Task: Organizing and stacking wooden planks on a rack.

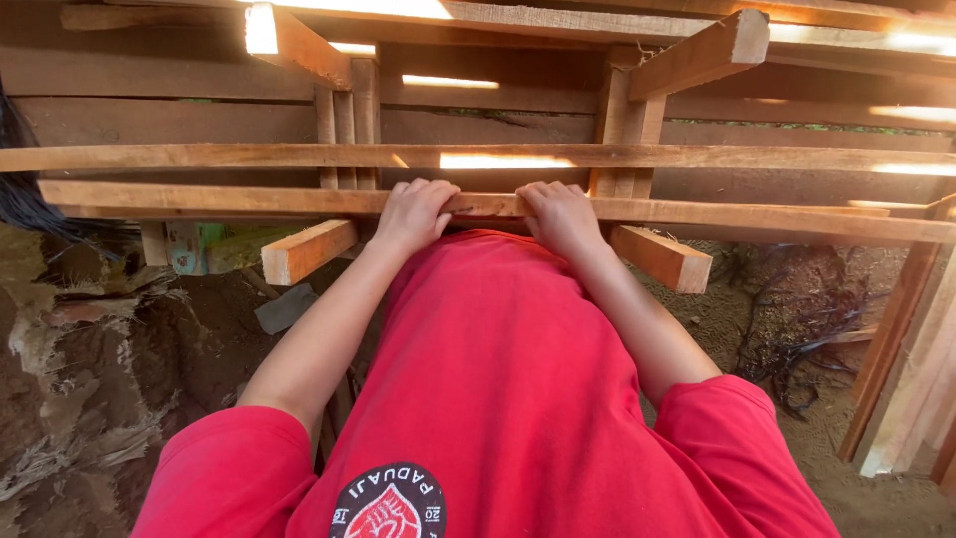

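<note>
Item: long wooden slat [249,199], lying level across two short sawn crosspieces [309,249] of a rough timber frame, directly in front of my red shirt [498,379]. I am gripping it with both hands: left hand [413,212] and right hand [560,214] side by side, fingers [430,189] curling over its top edge. A second slat [199,156] is lying just beyond. Bare earth [100,379] below.

Both hands [414,212] [560,214] forward, fingers curled.
</note>
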